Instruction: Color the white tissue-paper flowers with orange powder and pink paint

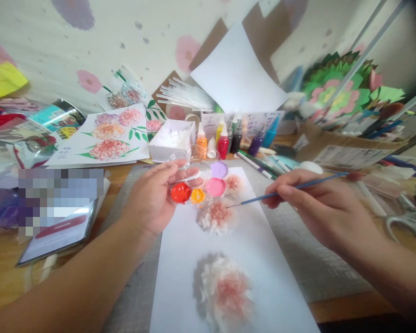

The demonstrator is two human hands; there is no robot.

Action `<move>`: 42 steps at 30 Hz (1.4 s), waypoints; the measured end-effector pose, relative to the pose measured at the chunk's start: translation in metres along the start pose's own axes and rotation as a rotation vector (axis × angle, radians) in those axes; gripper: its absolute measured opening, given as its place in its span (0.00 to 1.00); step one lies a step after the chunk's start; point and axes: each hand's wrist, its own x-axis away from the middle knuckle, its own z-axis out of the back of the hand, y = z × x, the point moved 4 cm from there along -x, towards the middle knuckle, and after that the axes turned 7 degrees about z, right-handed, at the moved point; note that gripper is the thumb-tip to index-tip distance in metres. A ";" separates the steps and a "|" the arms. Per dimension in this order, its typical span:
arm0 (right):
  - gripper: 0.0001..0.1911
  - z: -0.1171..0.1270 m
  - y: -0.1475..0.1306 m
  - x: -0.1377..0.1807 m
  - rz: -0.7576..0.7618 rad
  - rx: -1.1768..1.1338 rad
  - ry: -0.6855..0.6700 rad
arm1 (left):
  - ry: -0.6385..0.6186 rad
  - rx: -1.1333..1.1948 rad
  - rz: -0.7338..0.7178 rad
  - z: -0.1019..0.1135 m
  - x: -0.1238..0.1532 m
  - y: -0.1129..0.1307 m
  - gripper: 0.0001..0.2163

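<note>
My left hand (159, 194) is closed on a clear plastic paint palette (192, 173), with red, orange, pink and lilac paint in its wells. Between the fingers of my right hand (305, 199) is a thin blue paintbrush (260, 197), its tip at the middle paper flower (217, 216); whether it touches cannot be told. That flower is white and ruffled with a reddish centre. A larger one, the near paper flower (227, 293), is tinted likewise, and a far paper flower (234, 184) shows partly behind the palette. All three lie on a white sheet (183, 259).
Paint bottles (223, 141) and a white box (173, 141) stand at the back. A sheet of painted flowers (104, 138) leans behind my left hand. A tablet (62, 231) is at left. Scissors (407, 219) and a cardboard box (346, 148) are at right.
</note>
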 end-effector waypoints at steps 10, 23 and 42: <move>0.14 -0.010 -0.002 -0.001 0.078 0.118 -0.086 | -0.025 -0.018 0.013 0.002 0.001 -0.001 0.05; 0.15 -0.008 -0.003 -0.001 0.028 0.093 -0.066 | -0.028 -0.028 0.012 0.001 0.002 -0.001 0.07; 0.17 -0.005 -0.001 0.000 0.000 0.074 -0.040 | -0.033 -0.030 0.016 0.001 0.000 -0.002 0.06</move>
